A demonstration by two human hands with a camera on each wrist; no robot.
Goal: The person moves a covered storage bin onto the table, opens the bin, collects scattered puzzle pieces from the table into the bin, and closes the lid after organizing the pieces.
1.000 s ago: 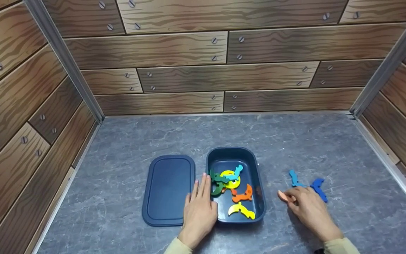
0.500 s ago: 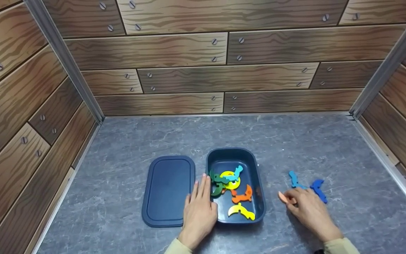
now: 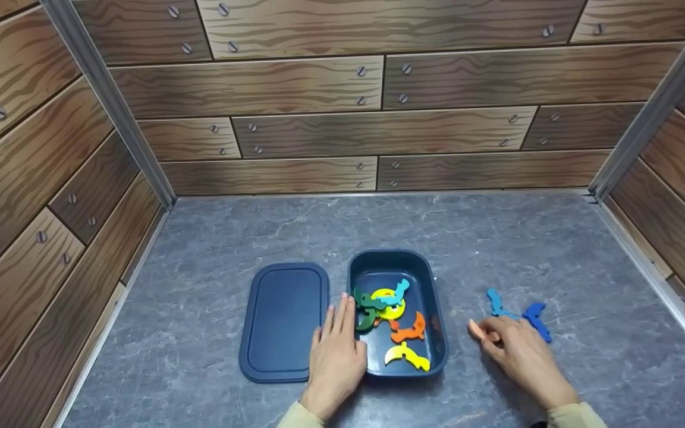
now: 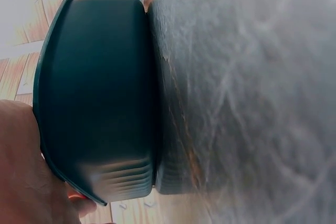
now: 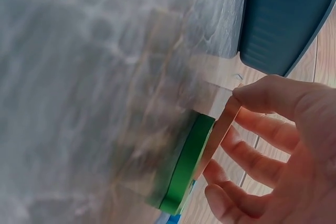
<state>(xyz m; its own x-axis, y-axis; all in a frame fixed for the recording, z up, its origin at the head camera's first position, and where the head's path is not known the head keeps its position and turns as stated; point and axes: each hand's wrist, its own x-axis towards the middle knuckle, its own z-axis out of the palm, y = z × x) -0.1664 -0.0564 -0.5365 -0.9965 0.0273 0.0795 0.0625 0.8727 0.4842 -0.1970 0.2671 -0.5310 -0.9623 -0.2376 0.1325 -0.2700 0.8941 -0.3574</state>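
Against the frame half a second earlier, almost nothing differs: both hands keep their places, the same pieces lie in the box, and the view itself sits only a trifle differently. The right hand (image 3: 521,353) still pinches a salmon piece (image 3: 475,330) between thumb and fingertips, to the right of the box and low over the desk (image 3: 229,232). The left hand (image 3: 338,362) stays along the left rim of the box (image 3: 390,261), its fingers straight.

The salmon piece is flat, with a rounded end; in the right wrist view it lies along a thick green piece (image 5: 189,161) with a smooth, glossy edge. Near the right hand are a slender light blue piece (image 3: 495,302) and an angular dark blue piece (image 3: 537,321).

The box is deep, round-cornered and smooth, dark blue-green, with fine ridges at one outer corner. Inside, two dark green pieces (image 3: 367,321) and a knobbed turquoise piece (image 3: 402,289) overlap a round yellow piece (image 3: 401,310); below are a hooked orange piece (image 3: 411,333) and a curved yellow piece (image 3: 408,356). A flat, matte navy lid (image 3: 286,324) with a raised border lies left of the box. The desk is grey with pale, marble-like veins; the walls (image 3: 307,86) show wood-grain planks and screw heads.
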